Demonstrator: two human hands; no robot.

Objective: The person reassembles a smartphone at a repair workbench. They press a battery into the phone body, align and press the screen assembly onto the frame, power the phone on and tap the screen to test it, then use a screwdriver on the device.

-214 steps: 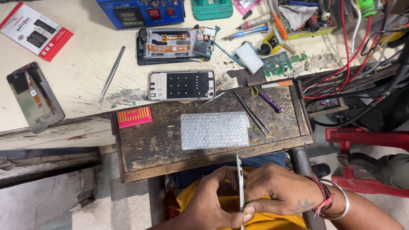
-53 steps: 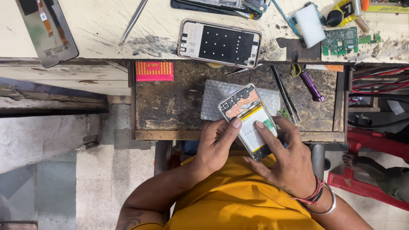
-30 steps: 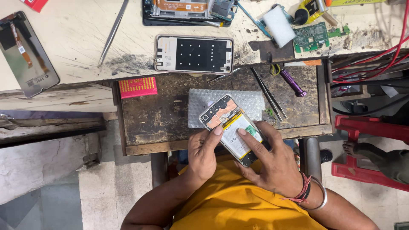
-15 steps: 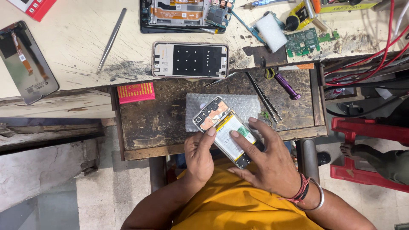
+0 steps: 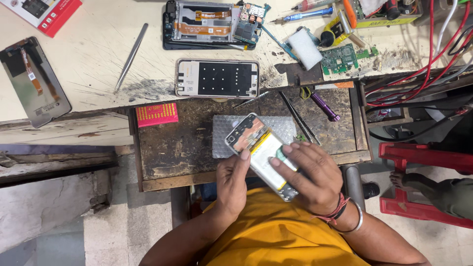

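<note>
The pale desk (image 5: 98,59) fills the top of the frame, its surface scratched and stained dark around the middle. Below it, at centre, sits a lower wooden work board (image 5: 177,148), rough, blackened and worn along its front edge. A sheet of bubble wrap (image 5: 221,143) lies flat on it, soft and dimpled.

Over the front edge of that board, just below centre frame, you hold the opened phone (image 5: 258,148) tilted, its top end over the bubble wrap and its lower end toward your yellow shirt. It is a thin, stiff slab with the back off: a pale yellowish battery fills the middle, and a board with an orange-brown flex shows at the top end. I judge it light but fragile inside, so take it by the rigid side rails and keep pressure off the flex and the battery face; the frame edges look smooth and could slip.

Your left hand (image 5: 232,184) is curled under the phone's left edge, fingers closed against it and thumb up on the rail. Your right hand (image 5: 308,175) lies over the lower half, fingers (image 5: 283,153) spread loosely and resting flat on the battery.

Above, a second phone frame (image 5: 217,79) lies flat with a black panel. A small red card (image 5: 156,114) sits centre left, metal tweezers (image 5: 130,56) upper left, a purple-handled tool (image 5: 325,107) at right.
</note>
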